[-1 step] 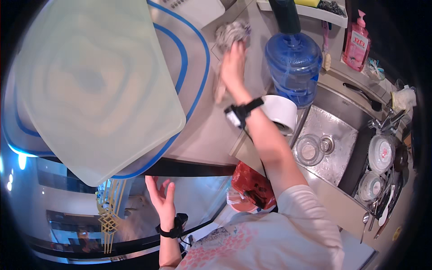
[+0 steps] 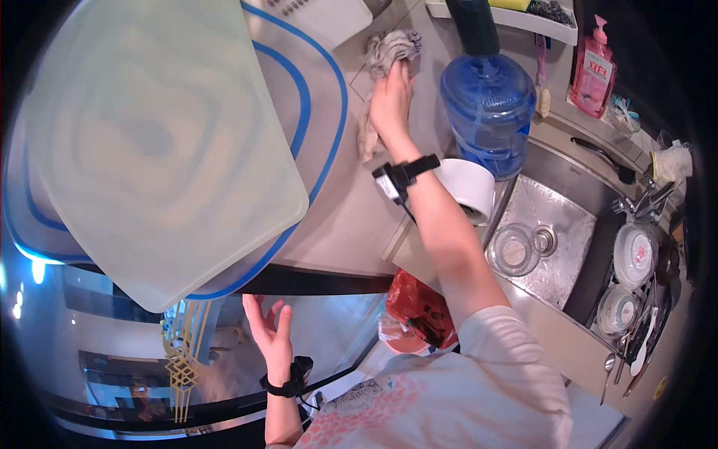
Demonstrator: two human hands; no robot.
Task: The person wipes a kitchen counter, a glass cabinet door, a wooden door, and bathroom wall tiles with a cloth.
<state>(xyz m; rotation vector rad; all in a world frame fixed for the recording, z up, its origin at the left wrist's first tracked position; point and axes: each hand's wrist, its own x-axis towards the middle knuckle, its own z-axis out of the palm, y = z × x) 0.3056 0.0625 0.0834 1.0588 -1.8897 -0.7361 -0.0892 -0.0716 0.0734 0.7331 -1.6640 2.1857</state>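
My right hand (image 2: 391, 105) reaches far over the grey counter and presses a crumpled, grey-and-white patterned cloth (image 2: 393, 49) against it. Part of the cloth bunches beyond the fingertips, and a paler end shows beside the palm. My left hand (image 2: 271, 337) is held low in front of the counter's dark front edge, thumb and fingers apart, with nothing in it. Left of the cloth, a large pale translucent sheet or lid (image 2: 153, 150) covers much of a blue-rimmed surface (image 2: 345, 97).
Right of my right hand stands a large blue water bottle (image 2: 486, 112), with a white roll-shaped object (image 2: 470, 179) before it. A steel sink (image 2: 580, 254) holds a clear bowl (image 2: 514, 249). Dishes (image 2: 634, 256), a pink pump bottle (image 2: 594, 75) and a red bag (image 2: 420, 307) are nearby.
My right hand and the cloth have shifted slightly farther away and to the right over the counter. My left hand stays nearly where it was.
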